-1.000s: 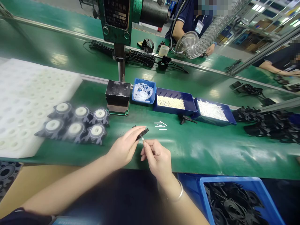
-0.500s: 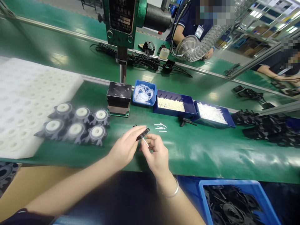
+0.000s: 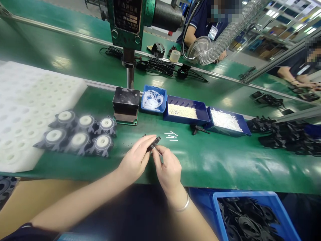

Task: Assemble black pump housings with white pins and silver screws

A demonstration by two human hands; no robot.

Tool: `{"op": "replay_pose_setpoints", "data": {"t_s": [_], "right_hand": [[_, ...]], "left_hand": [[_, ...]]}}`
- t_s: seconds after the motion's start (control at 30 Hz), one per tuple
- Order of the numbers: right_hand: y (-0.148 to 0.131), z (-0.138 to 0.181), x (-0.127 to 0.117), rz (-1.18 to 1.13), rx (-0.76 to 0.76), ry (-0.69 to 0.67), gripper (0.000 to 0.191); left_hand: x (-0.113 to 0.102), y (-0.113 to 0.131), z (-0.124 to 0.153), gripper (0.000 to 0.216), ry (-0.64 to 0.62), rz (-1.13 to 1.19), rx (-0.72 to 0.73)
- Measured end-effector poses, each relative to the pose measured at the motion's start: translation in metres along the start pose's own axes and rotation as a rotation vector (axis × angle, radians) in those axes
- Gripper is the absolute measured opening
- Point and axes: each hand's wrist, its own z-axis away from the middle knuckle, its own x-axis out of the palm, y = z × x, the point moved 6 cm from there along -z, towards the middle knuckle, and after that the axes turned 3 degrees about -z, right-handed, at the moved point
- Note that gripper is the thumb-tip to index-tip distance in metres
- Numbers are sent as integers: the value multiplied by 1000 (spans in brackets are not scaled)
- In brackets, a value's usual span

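My left hand pinches a small black plastic part just above the green table. My right hand is closed in a pinch right against that part; a thin white pin that it held is barely visible at its fingertips. A few loose white pins lie on the mat just beyond my hands. Several black housings with white discs stand in two rows to the left.
A green press with a black block stands behind. Three blue trays hold white rings, white pellets and white pins. White foam tray at left, black parts at right, blue bin below. Other people work across the belt.
My right hand moved up and left, bringing the white pin against the black part in my left hand. The left hand stayed nearly still.
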Motion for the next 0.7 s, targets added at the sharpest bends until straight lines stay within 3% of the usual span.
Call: {"op": "replay_pose_setpoints", "data": {"t_s": [0.2,0.4,0.47,0.7], "right_hand": [[-2,2,3,28,-106,-10,21],[12,-1,6,-213,206,-61,11],[13,-2,7,-255,248,-68,12],[3,-7,1,-71,13,10,15]], "left_hand": [[0,1,-1,50,18,-12,6],[2,0,-1,50,9,-46,36],[1,1,-1,50,14,-55,44],[-1,6,-7,49,38,-77,-1]]}}
